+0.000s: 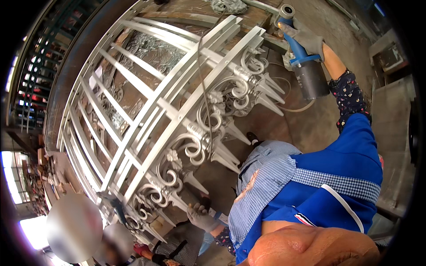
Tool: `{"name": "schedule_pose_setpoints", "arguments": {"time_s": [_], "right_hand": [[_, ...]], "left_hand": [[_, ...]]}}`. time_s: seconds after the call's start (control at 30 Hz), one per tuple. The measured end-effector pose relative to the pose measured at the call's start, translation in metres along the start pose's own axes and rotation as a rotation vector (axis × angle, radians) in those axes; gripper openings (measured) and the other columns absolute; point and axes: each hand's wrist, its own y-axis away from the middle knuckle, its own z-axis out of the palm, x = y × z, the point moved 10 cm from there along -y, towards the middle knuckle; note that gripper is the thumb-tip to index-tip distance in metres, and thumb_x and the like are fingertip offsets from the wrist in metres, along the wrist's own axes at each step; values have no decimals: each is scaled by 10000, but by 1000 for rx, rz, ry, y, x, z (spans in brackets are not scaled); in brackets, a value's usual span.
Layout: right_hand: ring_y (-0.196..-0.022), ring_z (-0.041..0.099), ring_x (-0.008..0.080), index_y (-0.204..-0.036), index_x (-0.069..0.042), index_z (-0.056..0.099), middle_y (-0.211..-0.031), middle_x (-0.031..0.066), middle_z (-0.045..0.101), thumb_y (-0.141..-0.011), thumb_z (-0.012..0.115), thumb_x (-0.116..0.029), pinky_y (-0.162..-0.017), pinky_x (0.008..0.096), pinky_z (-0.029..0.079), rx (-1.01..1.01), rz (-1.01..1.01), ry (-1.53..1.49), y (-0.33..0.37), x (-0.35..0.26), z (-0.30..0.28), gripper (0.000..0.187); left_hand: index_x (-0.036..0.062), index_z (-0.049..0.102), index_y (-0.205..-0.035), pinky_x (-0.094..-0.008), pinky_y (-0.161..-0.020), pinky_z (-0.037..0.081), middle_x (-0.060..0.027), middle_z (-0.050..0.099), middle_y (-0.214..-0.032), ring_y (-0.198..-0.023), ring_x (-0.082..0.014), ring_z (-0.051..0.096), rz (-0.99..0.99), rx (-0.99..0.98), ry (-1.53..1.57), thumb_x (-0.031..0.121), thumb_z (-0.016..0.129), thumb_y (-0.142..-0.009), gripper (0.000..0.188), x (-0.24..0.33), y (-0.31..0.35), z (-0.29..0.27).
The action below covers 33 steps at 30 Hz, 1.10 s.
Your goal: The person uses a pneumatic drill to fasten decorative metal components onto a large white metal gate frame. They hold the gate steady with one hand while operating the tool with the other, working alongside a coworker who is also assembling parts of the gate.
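My right hand (306, 39), in a grey work glove, is wrapped around the handle of a blue air tool that looks like a pneumatic rivet gun (299, 53). Its black cylinder (309, 80) hangs toward me, and its round head points away, beyond the railing's end. At the lower middle, my left hand (202, 217), also gloved, has its fingers curled beside a silver spear point (179, 201). Whatever those fingers hold is hidden. Between my hands stretches a silver metal railing panel (182, 106), with scrollwork (195, 146) and spear points along its near edge.
Metal scraps (153, 53) lie beneath the railing bars. A thin cable (203, 84) crosses the panel, and a hose (299, 109) curves over the floor. At lower left, another person's hand (171, 262) shows near a dark tool (116, 205). A metal cabinet (392, 106) stands at right.
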Motion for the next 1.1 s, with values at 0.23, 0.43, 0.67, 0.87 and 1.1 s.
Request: {"name": "schedule_pose_setpoints", "arguments": {"time_s": [0.23,0.43,0.67,0.87,1.1], "right_hand": [[-878,650,272,-1401,-61,356,-1161,181,599,-877,604,-511,-764,403,533,183,74,384,-83,193,-111,734],[-1201,514,340,-1464,-46,284,-1320,223,502,-871,620,-475,-1024,393,397,161,-33,425,-187,255,-85,805],[-1240,504,389,-1538,-124,101,-1360,266,489,-829,631,-446,-1022,417,408,-8,153,634,-304,313,-67,942],[-1276,471,389,-1541,-298,11,-1503,208,339,-867,617,-362,-1022,478,399,5,104,862,-379,317,-62,909],[-1313,419,403,-1540,-299,30,-1509,211,321,-905,589,-387,-1023,486,392,-17,-3,775,-459,356,-22,851]], "left_hand": [[-29,534,-1185,-203,-497,410,-122,598,-894,-677,-152,562,137,-121,-173,186,482,-949,324,-3,-46,17],[-13,587,-1103,-219,-547,474,-84,612,-852,-764,-171,637,434,-24,-397,127,591,-914,235,12,-59,-2],[33,590,-965,-234,-460,420,-34,582,-726,-566,-102,530,157,199,-204,121,577,-962,89,28,-35,13],[25,598,-975,-225,-483,427,-13,561,-711,-558,-84,486,99,213,-239,134,562,-977,114,16,-37,10],[32,642,-964,-227,-488,412,15,575,-690,-564,-57,505,118,285,-516,199,611,-939,172,37,-31,14]]}}
